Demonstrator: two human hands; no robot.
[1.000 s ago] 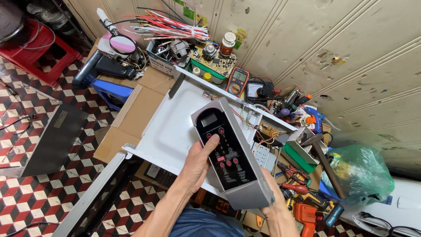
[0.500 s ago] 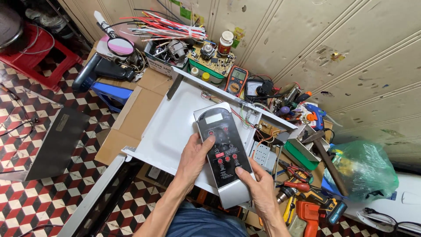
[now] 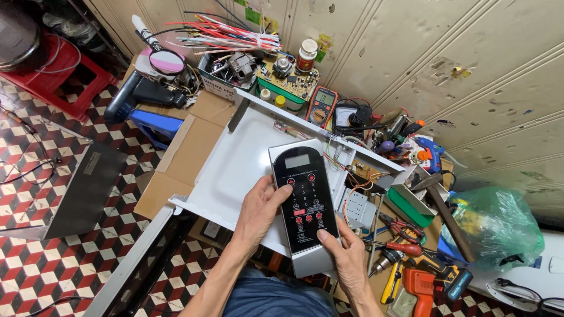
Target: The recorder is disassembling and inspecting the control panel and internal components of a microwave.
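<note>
Dark flat metal panel (image 3: 82,191) seen on checkered red-white tile floor at far left. Brown cardboard sheet (image 3: 185,155) laid under white sheet-metal appliance casing (image 3: 241,161). Left hand (image 3: 258,208) curled around left edge of glossy black rectangular control panel (image 3: 305,199), thumb pressed on face. Control panel held over casing, silver trim at bottom. Right hand (image 3: 346,255) clasped at lower right corner, thumb on buttons. Crinkled green plastic bag (image 3: 496,226) seen at right.

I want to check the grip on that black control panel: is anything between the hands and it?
Nothing visible. The left hand lies along the left edge of the black control panel, and the right hand holds its lower right corner, thumb on the face. Both touch it directly, above the white appliance casing.
</note>
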